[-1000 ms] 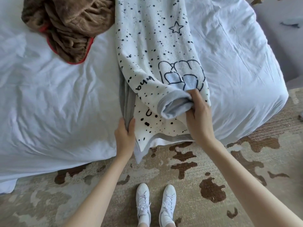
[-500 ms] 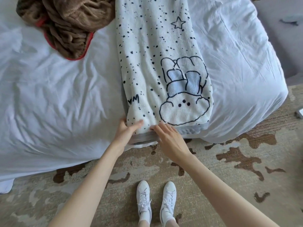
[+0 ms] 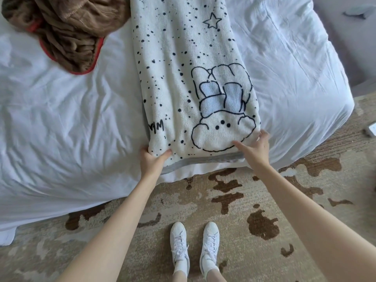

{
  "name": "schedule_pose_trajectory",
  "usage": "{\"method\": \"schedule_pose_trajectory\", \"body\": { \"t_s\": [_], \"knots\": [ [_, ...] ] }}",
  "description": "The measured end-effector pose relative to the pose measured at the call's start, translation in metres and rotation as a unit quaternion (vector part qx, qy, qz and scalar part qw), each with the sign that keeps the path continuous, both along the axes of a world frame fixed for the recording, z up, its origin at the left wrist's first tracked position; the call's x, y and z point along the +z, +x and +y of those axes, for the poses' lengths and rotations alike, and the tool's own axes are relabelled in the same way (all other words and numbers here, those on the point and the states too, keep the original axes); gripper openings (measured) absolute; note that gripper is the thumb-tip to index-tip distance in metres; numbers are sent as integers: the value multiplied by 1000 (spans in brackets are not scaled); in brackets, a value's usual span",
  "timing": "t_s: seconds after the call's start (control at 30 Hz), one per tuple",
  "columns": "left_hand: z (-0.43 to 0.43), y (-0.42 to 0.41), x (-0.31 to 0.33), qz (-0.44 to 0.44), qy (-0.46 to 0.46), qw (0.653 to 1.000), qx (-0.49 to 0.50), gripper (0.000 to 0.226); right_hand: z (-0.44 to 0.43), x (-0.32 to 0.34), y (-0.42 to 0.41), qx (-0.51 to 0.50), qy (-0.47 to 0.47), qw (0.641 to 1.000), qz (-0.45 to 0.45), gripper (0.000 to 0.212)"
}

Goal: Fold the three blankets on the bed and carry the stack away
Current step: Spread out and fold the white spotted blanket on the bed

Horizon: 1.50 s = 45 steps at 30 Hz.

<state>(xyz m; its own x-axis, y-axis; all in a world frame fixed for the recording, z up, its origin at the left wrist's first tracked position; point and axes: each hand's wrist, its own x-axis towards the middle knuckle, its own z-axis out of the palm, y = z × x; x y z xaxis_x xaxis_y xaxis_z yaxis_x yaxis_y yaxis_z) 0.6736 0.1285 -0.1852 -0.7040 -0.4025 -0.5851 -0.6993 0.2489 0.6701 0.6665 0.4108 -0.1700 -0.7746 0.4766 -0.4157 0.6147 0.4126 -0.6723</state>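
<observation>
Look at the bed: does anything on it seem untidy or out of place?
The brown blanket lies crumpled in a heap at the far left of the bed, unlike the white spotted blanket laid flat in a long strip beside it.
</observation>
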Motion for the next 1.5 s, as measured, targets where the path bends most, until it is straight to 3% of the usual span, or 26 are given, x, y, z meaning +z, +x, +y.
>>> {"method": "schedule_pose_trajectory", "body": {
  "t_s": [0.07, 0.1, 0.17, 0.2, 0.33, 0.5, 0.77, 0.9, 0.97, 1.03, 1.13, 1.27, 1.33, 1.4, 1.47, 1.5],
  "knots": [
    [-6, 1, -3, -55, 55, 997, -17, 54, 5, 2, -2, -34, -129, 991, -26, 84],
    [-10, 2, -3, -79, 81, 993, -25, 65, 7, 3, -1, -40, -166, 985, -31, 70],
    [-14, 6, -1, -119, 121, 984, -51, 90, 13, 2, 4, -38, -186, 981, -50, 38],
    [-15, 9, 2, -126, 137, 980, -66, 94, 17, 2, 7, -33, -194, 978, -66, 32],
    [-21, 26, 23, -123, 189, 972, -65, 90, 34, 12, 25, -17, -252, 963, -93, 34],
    [-22, 42, 71, -75, 257, 963, 25, 57, 48, 61, 39, -28, -333, 938, -97, 39],
    [-7, 24, 161, 11, 226, 970, 94, 53, 51, 157, 20, -43, -302, 952, -22, 27],
    [-7, -14, 196, 20, 177, 979, 96, 42, 49, 193, -12, -61, -277, 959, -2, 25],
    [-12, -40, 207, 6, 173, 979, 103, 44, 44, 207, -34, -51, -281, 958, 1, 18],
    [-17, -68, 213, -17, 185, 975, 120, 43, 39, 213, -61, -81, -282, 956, -14, 24],
    [-22, -118, 214, -64, 200, 969, 130, 39, 33, 213, -110, -170, -293, 939, -68, 20],
    [-23, -191, 203, -106, 240, 957, 126, 17, 30, 203, -182, -233, -322, 912, -104, 19],
    [-26, -225, 193, -104, 277, 938, 181, 12, 29, 199, -214, -253, -400, 877, -84, 22],
    [-32, -253, 183, -71, 329, 907, 252, 14, 27, 195, -240, -281, -499, 818, -56, 4],
    [-38, -271, 174, -51, 334, 908, 249, 25, 26, 189, -258, -270, -492, 826, -58, 20],
    [-40, -276, 169, -56, 310, 924, 218, 28, 25, 184, -265, -239, -453, 856, -62, 23]
  ]
}}
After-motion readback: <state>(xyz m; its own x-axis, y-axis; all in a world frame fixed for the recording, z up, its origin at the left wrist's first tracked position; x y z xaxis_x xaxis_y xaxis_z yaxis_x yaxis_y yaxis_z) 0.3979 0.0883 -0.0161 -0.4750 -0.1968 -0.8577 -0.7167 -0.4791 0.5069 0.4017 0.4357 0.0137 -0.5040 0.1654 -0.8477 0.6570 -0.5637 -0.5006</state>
